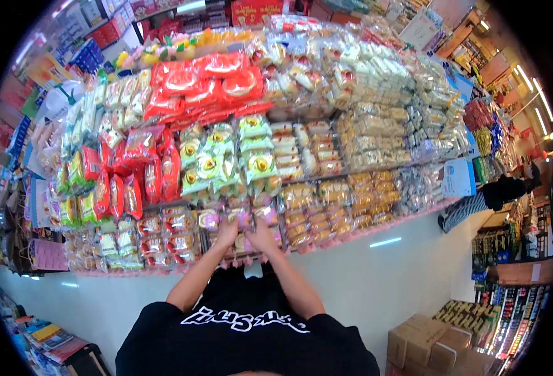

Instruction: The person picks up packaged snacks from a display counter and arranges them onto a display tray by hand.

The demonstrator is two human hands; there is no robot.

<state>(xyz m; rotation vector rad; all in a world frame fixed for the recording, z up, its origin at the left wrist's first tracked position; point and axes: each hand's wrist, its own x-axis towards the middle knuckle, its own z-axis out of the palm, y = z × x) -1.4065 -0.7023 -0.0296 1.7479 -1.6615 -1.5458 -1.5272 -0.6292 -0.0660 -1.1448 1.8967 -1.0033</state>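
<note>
Both of my hands reach to the front edge of a large display of packaged snacks. My left hand (228, 232) and my right hand (262, 234) are close together, fingers curled at either side of a snack packet with a pink-purple label (242, 219). More pink-purple labelled packets (208, 219) lie around them in the same section. Behind my hands stand green avocado-print packets (210, 164). Golden-brown packaged pastries (317, 213) are stacked to the right, and clear packs with red-and-brown contents (178, 229) to the left.
Big red packets (204, 81) are heaped farther back on the display. A person in dark clothes (505, 192) is at the right side. Cardboard boxes (417, 338) stand on the floor (376, 282) at lower right, and shelves of goods line both sides.
</note>
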